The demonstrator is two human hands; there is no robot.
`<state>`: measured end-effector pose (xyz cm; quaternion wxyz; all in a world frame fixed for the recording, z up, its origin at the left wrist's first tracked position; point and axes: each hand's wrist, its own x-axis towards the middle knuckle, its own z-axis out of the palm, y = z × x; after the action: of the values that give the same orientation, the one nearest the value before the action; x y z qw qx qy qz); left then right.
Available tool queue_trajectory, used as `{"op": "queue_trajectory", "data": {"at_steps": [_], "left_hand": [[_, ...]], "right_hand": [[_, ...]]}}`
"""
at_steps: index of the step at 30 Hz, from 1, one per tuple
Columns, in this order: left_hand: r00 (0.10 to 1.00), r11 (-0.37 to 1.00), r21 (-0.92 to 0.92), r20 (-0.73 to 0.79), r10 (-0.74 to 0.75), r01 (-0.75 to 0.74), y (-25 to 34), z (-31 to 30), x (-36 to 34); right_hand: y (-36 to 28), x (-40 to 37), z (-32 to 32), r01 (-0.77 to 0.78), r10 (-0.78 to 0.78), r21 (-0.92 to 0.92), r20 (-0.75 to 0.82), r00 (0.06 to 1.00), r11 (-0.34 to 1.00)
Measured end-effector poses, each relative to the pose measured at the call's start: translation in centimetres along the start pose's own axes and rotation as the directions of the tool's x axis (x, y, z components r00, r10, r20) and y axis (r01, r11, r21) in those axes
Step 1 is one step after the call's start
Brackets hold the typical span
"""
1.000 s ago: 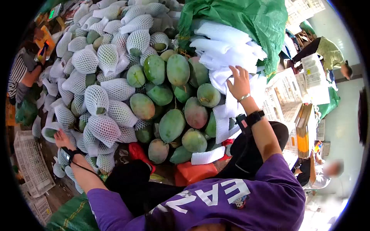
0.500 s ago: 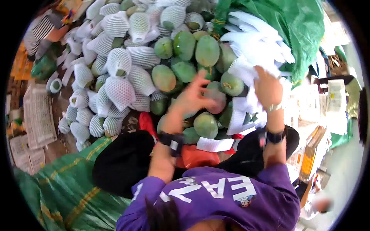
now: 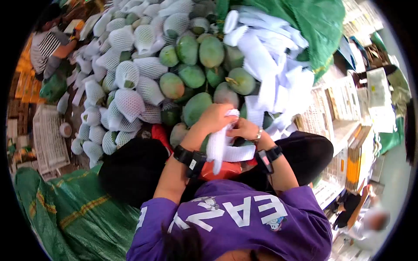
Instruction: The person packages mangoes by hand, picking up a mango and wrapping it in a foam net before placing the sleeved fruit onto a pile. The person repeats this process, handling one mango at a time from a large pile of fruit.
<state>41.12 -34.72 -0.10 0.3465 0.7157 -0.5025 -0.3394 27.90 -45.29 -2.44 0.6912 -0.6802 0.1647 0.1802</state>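
My left hand (image 3: 215, 118) is closed on a white foam net sleeve (image 3: 216, 145), which hangs down toward my lap. From the other side, my right hand (image 3: 244, 129) pinches the same sleeve near its upper end; its palm is turned away. Bare green mangoes (image 3: 198, 108) lie just beyond both hands, some with a reddish blush. A second foam sleeve (image 3: 241, 153) rests below my right hand, near a red object (image 3: 220, 168) between my legs. Loose white foam sleeves (image 3: 263, 74) are heaped at the upper right.
Mangoes in foam sleeves (image 3: 129, 102) are piled on the left. Green sacking (image 3: 313, 26) lies at the upper right, and a green sack (image 3: 87, 209) at the lower left. Plastic crates (image 3: 50, 135) stand on both sides. Other people (image 3: 50, 45) are at the edges.
My right hand has come from the foam heap to the middle with a sleeve. My left hand has moved from over the mangoes to meet it, and both now grip the sleeve.
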Motion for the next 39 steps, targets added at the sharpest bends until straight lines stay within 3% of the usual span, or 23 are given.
{"op": "queue_trajectory", "data": {"at_steps": [2, 3, 4, 6, 7, 8, 9, 10, 11, 12, 13, 14, 16, 18, 20, 22, 24, 26, 29, 32, 34, 36, 39], "left_hand": [[0.995, 0.977, 0.209, 0.077, -0.06, 0.043, -1.4, 1.0, 1.1], [0.947, 0.988, 0.048, 0.281, -0.157, 0.149, -0.4, -0.2, 1.4], [0.941, 0.988, -0.156, 0.336, 0.037, 0.017, -3.9, 1.0, 2.4], [0.957, 0.937, -0.26, 0.109, 0.268, -0.233, -1.2, -0.5, 4.3], [0.95, 0.9, -0.312, -0.159, 0.268, -0.306, 0.2, 0.2, 6.1], [0.984, 0.773, -0.61, -0.135, 0.117, -0.175, 3.2, -0.2, 7.3], [0.971, 0.827, -0.515, -0.187, 0.149, -0.226, 3.6, -0.6, 9.3], [0.97, 0.831, -0.507, -0.189, 0.151, -0.229, 3.1, -0.1, 11.7], [0.956, 0.984, -0.126, -0.281, 0.083, -0.123, 1.6, 1.4, 14.0], [0.92, 0.966, 0.255, -0.388, 0.054, 0.051, 1.2, 2.0, 15.0], [0.921, 0.967, 0.25, -0.388, 0.049, 0.054, 0.6, 2.6, 15.4], [0.889, 0.958, 0.222, -0.454, -0.066, 0.184, 0.4, 2.8, 15.7], [0.845, 0.932, 0.191, -0.505, -0.177, 0.309, -0.5, 2.5, 16.7], [0.872, 0.849, 0.324, -0.407, -0.273, 0.417, -3.7, 2.5, 17.8], [0.961, 0.934, 0.239, -0.139, -0.238, 0.266, -5.6, 1.1, 17.5], [0.858, 0.823, -0.249, 0.078, -0.508, 0.51, -4.0, -0.2, 15.5], [0.918, 0.862, -0.353, -0.021, -0.397, 0.365, -10.1, 2.8, 16.2], [0.948, 0.876, -0.441, -0.144, -0.284, 0.196, -12.2, 3.0, 15.8], [0.868, 0.8, -0.477, -0.137, -0.477, 0.364, -10.4, 0.8, 11.1], [0.785, 0.535, -0.822, -0.195, -0.588, 0.197, -10.9, 0.0, 7.3], [0.687, 0.386, -0.886, -0.113, -0.718, 0.257, -13.5, -0.2, 5.9], [0.8, 0.371, -0.906, -0.065, -0.596, 0.203, -13.8, -1.0, 5.1], [0.615, 0.339, -0.893, -0.092, -0.783, 0.297, -13.1, -1.5, 6.0]], "right_hand": [[0.7, 0.0, -1.2, 0.11, -0.137, -0.327, -0.061, 0.989, 0.939], [6.2, 2.6, -4.5, 0.036, -0.26, -0.573, -0.314, 0.913, 0.819], [10.8, 4.7, -7.8, -0.116, -0.43, -0.751, -0.489, 0.759, 0.65], [8.4, 3.4, -9.6, 0.093, -0.458, -0.538, -0.599, 0.657, 0.838], [7.2, 3.2, -9.7, 0.281, -0.476, -0.39, -0.619, 0.625, 0.877], [7.5, 3.6, -9.7, 0.433, -0.504, -0.273, -0.598, 0.623, 0.859], [7.7, 4.1, -9.7, 0.565, -0.531, -0.141, -0.577, 0.62, 0.813], [10.1, 5.0, -11.1, 0.434, -0.512, -0.281, -0.583, 0.631, 0.856], [12.9, 5.6, -12.4, 0.281, -0.485, -0.406, -0.593, 0.643, 0.87], [10.4, 5.4, -12.2, -0.063, -0.208, -0.299, -0.785, 0.584, 0.952], [7.8, 5.2, -12.1, -0.368, 0.094, -0.092, -0.885, 0.456, 0.925], [7.3, 6.0, -12.3, -0.449, -0.081, -0.25, -0.928, 0.364, 0.858], [6.5, 6.8, -13.2, -0.539, -0.046, -0.311, -0.893, 0.448, 0.783], [8.1, 9.6, -14.4, -0.429, 0.013, -0.127, -0.951, 0.309, 0.895], [10.5, 11.1, -15.9, -0.383, 0.026, -0.109, -0.943, 0.331, 0.917], [10.3, 11.0, -16.0, -0.297, -0.004, -0.134, -0.916, 0.401, 0.945], [7.9, 9.6, -14.1, -0.272, 0.065, -0.055, -0.909, 0.413, 0.961], [6.2, 9.6, -11.8, 0.256, 0.117, 0.179, -0.964, 0.239, 0.95], [5.2, 10.7, -11.2, 0.27, -0.211, -0.119, -0.916, 0.341, 0.955], [1.4, 11.7, -9.0, 0.085, -0.498, -0.52, -0.741, 0.451, 0.85], [0.8, 14.2, -8.0, 0.029, -0.466, -0.56, -0.659, 0.591, 0.828], [1.5, 16.7, -7.7, -0.014, -0.359, -0.442, -0.748, 0.558, 0.897], [7.8, 21.1, -10.8, 0.114, -0.094, -0.007, -0.628, 0.773, 0.993]]}}
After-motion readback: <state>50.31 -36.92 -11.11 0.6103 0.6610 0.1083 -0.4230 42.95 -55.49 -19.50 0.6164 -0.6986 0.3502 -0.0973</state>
